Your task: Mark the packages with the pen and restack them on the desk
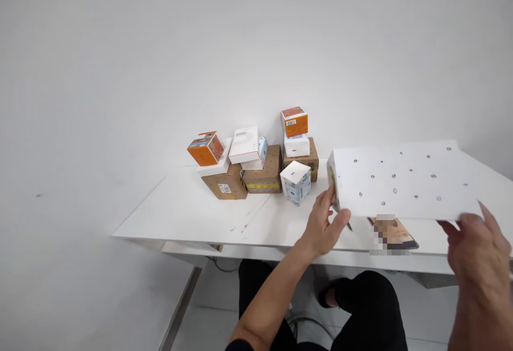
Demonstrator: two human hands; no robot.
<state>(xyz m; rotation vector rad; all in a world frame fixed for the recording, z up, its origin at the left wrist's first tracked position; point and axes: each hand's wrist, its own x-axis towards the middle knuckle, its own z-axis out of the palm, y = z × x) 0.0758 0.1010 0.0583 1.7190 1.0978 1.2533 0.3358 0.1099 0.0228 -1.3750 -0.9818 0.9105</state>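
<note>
A long white box (401,182) printed with small dark rings is held up above the right part of the table. My left hand (325,225) grips its left end, with the thumb at the lower corner and the fingers against the end face. My right hand (475,241) holds the lower right edge, thumb up along the front; some of its fingers are hidden underneath. Below the box lies a flat booklet (403,235) with a picture, partly covered by it. The tip of a dark, thin object (349,226) shows close to my left thumb.
Against the wall, brown cardboard boxes (262,174) carry white boxes (245,142) and orange boxes (296,125) in stacks. A blue-and-white patterned carton (295,182) stands in front. The white table (192,217) has an open shelf beneath its front edge. Cables (308,321) lie on the floor.
</note>
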